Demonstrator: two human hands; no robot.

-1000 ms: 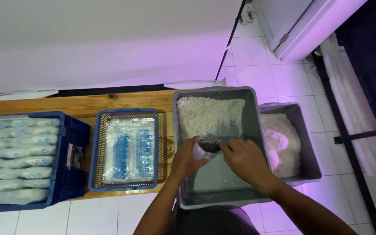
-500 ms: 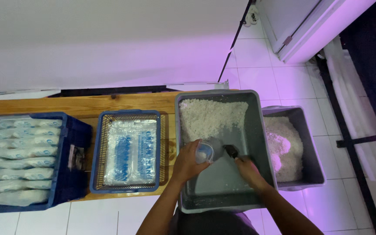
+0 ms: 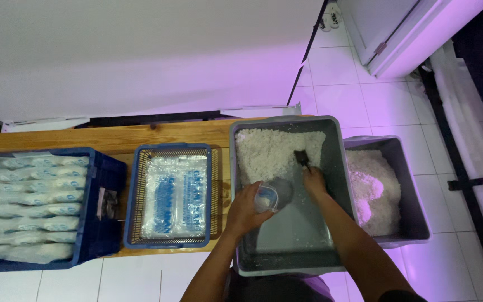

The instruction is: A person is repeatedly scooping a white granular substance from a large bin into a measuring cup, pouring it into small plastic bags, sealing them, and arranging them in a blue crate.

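Head view: left hand [image 3: 245, 210] grips a clear cup [image 3: 266, 197], right hand [image 3: 313, 181] a dark scoop [image 3: 302, 159], mid grey tub [image 3: 336, 168].

A small food-packing workroom: a low wooden surface [image 3: 113, 137] on white floor tiles [image 3: 364, 89], grey tubs of white grains [image 3: 278, 151], crates of sealed bags [image 3: 23, 207] at left.

White wall [image 3: 141, 56], white floor tiles [image 3: 342, 84], wooden bench [image 3: 113, 137], purple light.

A blue crate [image 3: 104, 212] of clear packets, a blue wire basket [image 3: 169, 150] and a second grey tub [image 3: 403, 184] share the scene.
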